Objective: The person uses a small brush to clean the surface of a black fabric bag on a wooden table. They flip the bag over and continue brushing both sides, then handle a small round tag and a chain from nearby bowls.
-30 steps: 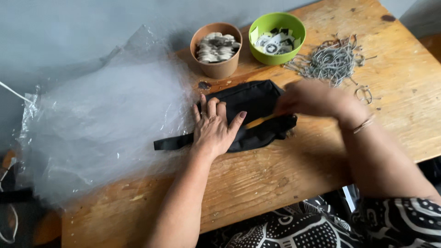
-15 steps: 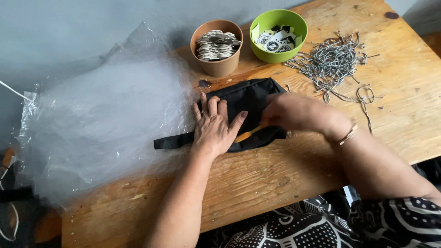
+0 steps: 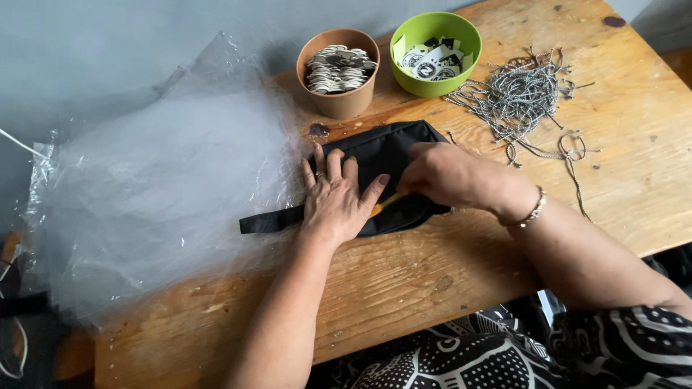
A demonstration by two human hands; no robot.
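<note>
At the centre of the frame a black pouch (image 3: 382, 155) is pressed flat on the wooden desk (image 3: 634, 166) by the open, released left hand (image 3: 339, 202); its near edge is pinched in the clenched grip of the right hand (image 3: 450, 176). Above lie a brown cup (image 3: 339, 72), a green bowl (image 3: 435, 52) and grey cords (image 3: 522, 94)

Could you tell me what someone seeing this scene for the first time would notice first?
Most likely the two hands on the black pouch in the middle of the wooden table: the left hand lies flat on it, and the right hand pinches something at its front edge. Next, the bright green bowl and brown cup of tags behind it, the grey cords to the right, and the clear plastic bags to the left.
</note>
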